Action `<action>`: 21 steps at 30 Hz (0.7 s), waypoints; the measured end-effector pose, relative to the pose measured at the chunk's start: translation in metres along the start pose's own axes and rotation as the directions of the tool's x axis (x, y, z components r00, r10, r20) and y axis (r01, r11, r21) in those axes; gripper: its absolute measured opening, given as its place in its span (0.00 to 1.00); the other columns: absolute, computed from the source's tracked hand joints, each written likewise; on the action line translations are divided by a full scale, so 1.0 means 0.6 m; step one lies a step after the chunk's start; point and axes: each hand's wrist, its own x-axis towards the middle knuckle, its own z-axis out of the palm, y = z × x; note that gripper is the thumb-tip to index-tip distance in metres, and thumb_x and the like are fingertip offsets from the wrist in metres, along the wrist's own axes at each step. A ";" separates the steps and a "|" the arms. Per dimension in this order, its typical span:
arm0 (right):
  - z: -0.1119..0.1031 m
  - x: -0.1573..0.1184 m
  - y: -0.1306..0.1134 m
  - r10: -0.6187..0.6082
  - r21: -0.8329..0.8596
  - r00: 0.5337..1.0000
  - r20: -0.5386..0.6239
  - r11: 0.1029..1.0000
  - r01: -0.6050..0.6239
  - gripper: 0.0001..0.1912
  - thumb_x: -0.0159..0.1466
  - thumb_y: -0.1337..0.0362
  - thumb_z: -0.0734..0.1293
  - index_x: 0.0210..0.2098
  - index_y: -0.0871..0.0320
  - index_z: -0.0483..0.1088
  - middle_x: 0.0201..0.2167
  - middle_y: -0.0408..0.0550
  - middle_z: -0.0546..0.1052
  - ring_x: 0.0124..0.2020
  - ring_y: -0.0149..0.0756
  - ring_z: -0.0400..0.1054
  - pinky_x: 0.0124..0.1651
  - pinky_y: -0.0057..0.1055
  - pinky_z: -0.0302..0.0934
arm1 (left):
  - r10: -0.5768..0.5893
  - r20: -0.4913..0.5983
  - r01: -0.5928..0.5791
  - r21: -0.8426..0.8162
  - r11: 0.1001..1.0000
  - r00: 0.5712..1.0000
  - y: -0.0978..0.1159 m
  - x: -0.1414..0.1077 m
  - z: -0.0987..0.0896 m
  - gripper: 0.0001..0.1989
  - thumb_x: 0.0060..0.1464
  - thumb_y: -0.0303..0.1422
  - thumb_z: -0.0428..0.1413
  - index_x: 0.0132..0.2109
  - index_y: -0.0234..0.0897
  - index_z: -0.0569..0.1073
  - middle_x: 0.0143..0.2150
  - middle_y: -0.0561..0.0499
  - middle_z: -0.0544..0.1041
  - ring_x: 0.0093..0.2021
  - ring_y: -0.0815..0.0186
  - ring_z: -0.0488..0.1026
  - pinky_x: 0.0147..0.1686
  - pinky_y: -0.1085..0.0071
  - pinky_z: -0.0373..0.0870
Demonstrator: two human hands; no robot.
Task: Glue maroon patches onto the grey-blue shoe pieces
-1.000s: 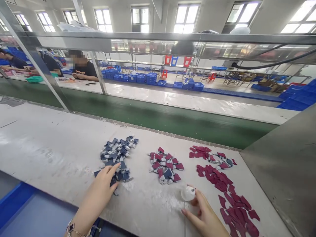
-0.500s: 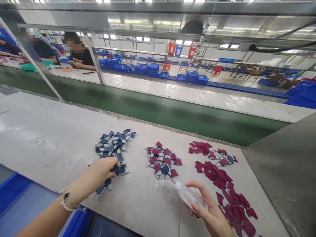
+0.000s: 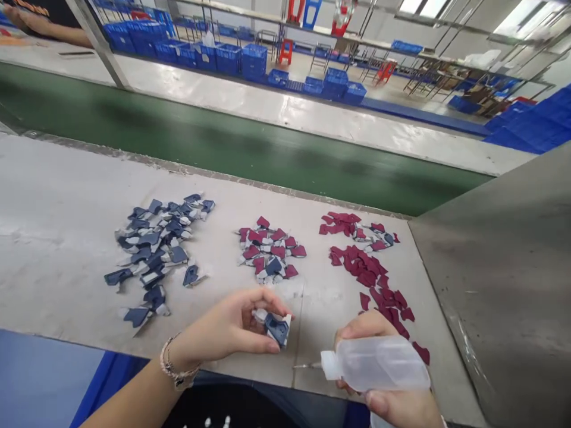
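- The left hand (image 3: 227,327) hides part of the navy piece (image 3: 277,329) between its fingers.
- The right hand (image 3: 392,404) is cut off by the bottom edge, its fingers blurred behind the bottle (image 3: 379,364).
- A dark cloth (image 3: 232,410) is cut off at the bottom; its white marks are too small to tell.
- A co-worker's arms (image 3: 40,35) are cut off at the top.
- Things on the far tables (image 3: 477,89) are too small to tell.

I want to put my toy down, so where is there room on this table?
Free patch: the bench left of the navy pieces; another strip runs behind them, along the green conveyor belt. It's crowded by the red pieces and the plastic bottle.
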 end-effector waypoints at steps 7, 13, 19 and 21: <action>0.029 0.008 -0.036 -0.008 -0.175 0.999 -0.053 0.985 -0.001 0.20 0.53 0.65 0.78 0.44 0.45 0.75 0.32 0.40 0.76 0.26 0.31 0.70 0.27 0.24 0.64 | 0.010 0.013 -0.012 0.167 0.986 1.000 0.000 0.000 0.011 0.25 0.42 0.28 0.72 0.50 0.42 0.78 0.45 0.49 0.75 0.42 0.66 0.72 0.36 0.75 0.76; 0.055 0.014 -0.046 -0.173 -0.340 0.985 -0.013 0.927 0.159 0.21 0.51 0.65 0.77 0.42 0.46 0.71 0.29 0.39 0.78 0.22 0.32 0.70 0.23 0.25 0.64 | 0.052 0.097 -0.060 0.083 0.995 0.994 -0.011 0.000 0.010 0.26 0.43 0.27 0.72 0.51 0.41 0.79 0.51 0.45 0.75 0.47 0.60 0.76 0.41 0.69 0.79; 0.069 0.012 -0.056 -0.167 -0.471 0.983 -0.074 0.875 0.113 0.17 0.53 0.57 0.77 0.38 0.47 0.70 0.25 0.38 0.77 0.16 0.31 0.67 0.16 0.26 0.60 | 0.063 0.177 -0.077 0.074 0.994 0.982 -0.009 0.000 0.016 0.26 0.43 0.23 0.70 0.51 0.43 0.79 0.51 0.47 0.75 0.46 0.63 0.75 0.44 0.70 0.77; 0.071 0.009 -0.057 -0.155 -0.483 0.984 -0.085 0.870 0.095 0.16 0.54 0.53 0.76 0.38 0.45 0.69 0.24 0.37 0.76 0.13 0.30 0.64 0.13 0.26 0.58 | 0.084 0.188 -0.102 0.089 0.991 0.979 -0.009 0.001 0.017 0.27 0.43 0.22 0.70 0.51 0.44 0.79 0.51 0.48 0.75 0.46 0.63 0.75 0.44 0.70 0.77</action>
